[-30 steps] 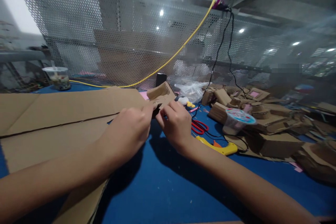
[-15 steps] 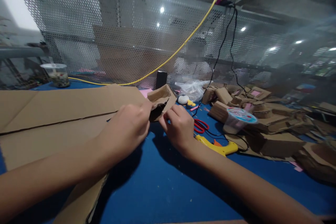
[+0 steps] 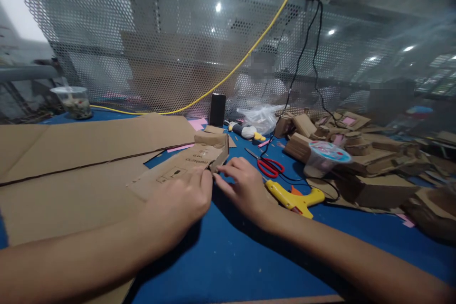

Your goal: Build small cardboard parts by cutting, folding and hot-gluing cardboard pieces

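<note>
A printed cardboard piece (image 3: 192, 156) with a folded-up edge lies at the middle of the blue table (image 3: 213, 256). My left hand (image 3: 188, 194) is closed on its near side. At the piece's right corner is my right hand (image 3: 242, 185), thumb and fingers bent toward the edge with a gap between them; it seems to touch the corner lightly. Large flat cardboard (image 3: 78, 166) stretches out on the left. A yellow glue gun (image 3: 295, 197) lies right of my right hand, with red-handled scissors (image 3: 270, 166) just behind it.
Cardboard offcuts (image 3: 374, 156) are heaped on the right beside a lidded plastic cup (image 3: 324, 156). A phone (image 3: 217, 110) stands at the back near a plastic bag (image 3: 261, 118). Another cup (image 3: 76, 102) is at far left. Behind the perforated screen (image 3: 185, 57) sits a person.
The cardboard piece has been turned and lowered, so its printed face now shows. My right hand's fingers have spread somewhat, and the scissors are more fully in view.
</note>
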`<state>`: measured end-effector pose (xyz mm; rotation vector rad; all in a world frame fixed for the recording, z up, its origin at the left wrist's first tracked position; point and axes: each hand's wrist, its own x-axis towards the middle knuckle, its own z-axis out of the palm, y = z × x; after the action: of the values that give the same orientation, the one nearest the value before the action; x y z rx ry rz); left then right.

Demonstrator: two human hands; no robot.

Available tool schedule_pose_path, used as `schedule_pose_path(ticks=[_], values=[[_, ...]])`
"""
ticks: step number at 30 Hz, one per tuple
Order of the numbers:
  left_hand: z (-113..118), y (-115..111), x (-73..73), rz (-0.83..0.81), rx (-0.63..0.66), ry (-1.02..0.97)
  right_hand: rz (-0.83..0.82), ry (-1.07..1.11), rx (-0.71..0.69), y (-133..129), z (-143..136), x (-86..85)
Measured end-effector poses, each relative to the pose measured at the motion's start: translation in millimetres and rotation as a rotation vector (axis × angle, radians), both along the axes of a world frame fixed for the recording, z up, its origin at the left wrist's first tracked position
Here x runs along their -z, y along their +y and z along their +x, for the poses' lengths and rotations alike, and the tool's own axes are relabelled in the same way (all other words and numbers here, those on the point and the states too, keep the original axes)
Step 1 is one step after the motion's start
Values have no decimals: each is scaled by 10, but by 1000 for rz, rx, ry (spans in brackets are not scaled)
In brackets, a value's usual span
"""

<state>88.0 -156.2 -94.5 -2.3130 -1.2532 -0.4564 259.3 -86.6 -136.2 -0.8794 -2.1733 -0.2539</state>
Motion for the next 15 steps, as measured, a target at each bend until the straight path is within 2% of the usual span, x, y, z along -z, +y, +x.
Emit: schedule_pose_path(ticks=[3, 5, 7, 9, 12, 15], values=[[-59, -154, 157, 322, 144, 285, -44, 78, -14, 36, 325, -237], [-133, -253, 290, 370, 228, 348, -51, 35, 16, 118, 557, -372], [-228, -333, 398, 298, 245, 326, -145, -47, -8, 219, 743, -437], [-335, -389, 449, 194, 251, 267, -256, -136, -65, 316, 859, -428], [-471, -435, 420, 34, 274, 164, -373, -247, -148, 441, 920, -361], [-540, -419, 343, -73, 138, 19, -386, -293, -178, 539, 915, -334]])
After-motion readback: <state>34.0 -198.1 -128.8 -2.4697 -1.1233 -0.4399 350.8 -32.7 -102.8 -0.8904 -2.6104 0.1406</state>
